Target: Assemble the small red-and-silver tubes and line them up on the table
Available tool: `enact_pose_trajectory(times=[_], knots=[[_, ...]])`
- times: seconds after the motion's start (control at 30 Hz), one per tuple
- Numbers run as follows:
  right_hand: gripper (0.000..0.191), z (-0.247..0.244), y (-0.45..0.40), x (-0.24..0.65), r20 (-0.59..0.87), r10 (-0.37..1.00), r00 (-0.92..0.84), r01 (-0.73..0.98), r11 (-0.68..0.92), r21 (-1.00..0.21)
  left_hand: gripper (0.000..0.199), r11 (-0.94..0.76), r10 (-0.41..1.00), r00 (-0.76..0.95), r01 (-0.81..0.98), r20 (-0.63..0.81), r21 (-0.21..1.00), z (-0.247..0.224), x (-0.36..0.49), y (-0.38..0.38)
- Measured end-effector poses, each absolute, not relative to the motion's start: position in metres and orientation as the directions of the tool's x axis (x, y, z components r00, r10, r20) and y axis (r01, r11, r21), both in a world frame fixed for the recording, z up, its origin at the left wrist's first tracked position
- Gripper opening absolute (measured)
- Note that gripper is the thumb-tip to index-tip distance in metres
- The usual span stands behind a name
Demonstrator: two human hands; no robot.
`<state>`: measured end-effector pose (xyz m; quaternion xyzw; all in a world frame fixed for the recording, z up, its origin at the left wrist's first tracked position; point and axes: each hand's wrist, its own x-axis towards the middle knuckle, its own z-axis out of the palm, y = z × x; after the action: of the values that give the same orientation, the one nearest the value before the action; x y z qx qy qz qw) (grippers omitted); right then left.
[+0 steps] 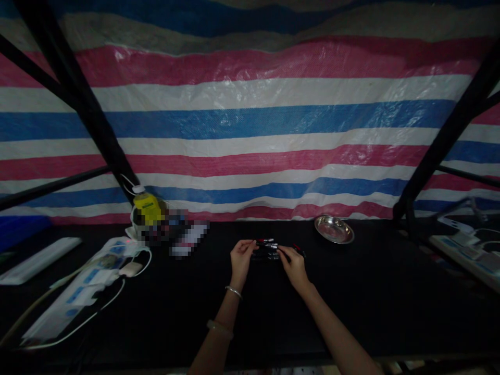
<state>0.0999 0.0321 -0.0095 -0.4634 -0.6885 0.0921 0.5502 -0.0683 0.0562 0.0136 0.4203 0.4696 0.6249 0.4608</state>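
Note:
My left hand [242,256] and my right hand [294,264] face each other over the black table. Between them is a slim black pen [267,246] with a silvery section; the left fingertips pinch its left end and the right fingertips close on its right end. Several similar dark pens [265,257] lie just below it, partly covered by the hands. One pen with red on it [267,240] shows just beyond the fingers. Past the right fingers rests a small black-and-red piece [299,249], too small to make out. Two bands circle my left wrist and forearm.
A round metal dish [334,229] sits at the back right. On the left are a white power strip [80,286] with cables, a yellow bottle [148,207] and a blurred-out patch. Another power strip [469,258] lies far right. Striped sheeting [253,125] hangs behind, between dark frame bars.

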Motion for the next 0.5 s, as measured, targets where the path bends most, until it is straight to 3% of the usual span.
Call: enact_pose_trajectory(times=[0.17, 0.3, 0.5], knots=[[0.023, -0.001, 0.028, 0.095, 0.732, 0.668, 0.134, 0.466, 0.609, -0.642, 0.03, 0.028, 0.993, -0.093, -0.369, -0.067, 0.929, 0.015, -0.072, 0.058], [0.024, 0.012, 0.024, 0.087, 0.781, 0.603, 0.163, 0.45, 0.659, -0.603, 0.02, 0.154, 0.985, -0.002, -0.466, -0.175, 0.871, 0.018, -0.075, 0.058], [0.029, 0.032, 0.028, 0.069, 0.753, 0.63, 0.193, 0.47, 0.614, -0.634, 0.007, 0.289, 0.957, 0.147, -0.557, -0.25, 0.779, 0.022, -0.075, 0.054]])
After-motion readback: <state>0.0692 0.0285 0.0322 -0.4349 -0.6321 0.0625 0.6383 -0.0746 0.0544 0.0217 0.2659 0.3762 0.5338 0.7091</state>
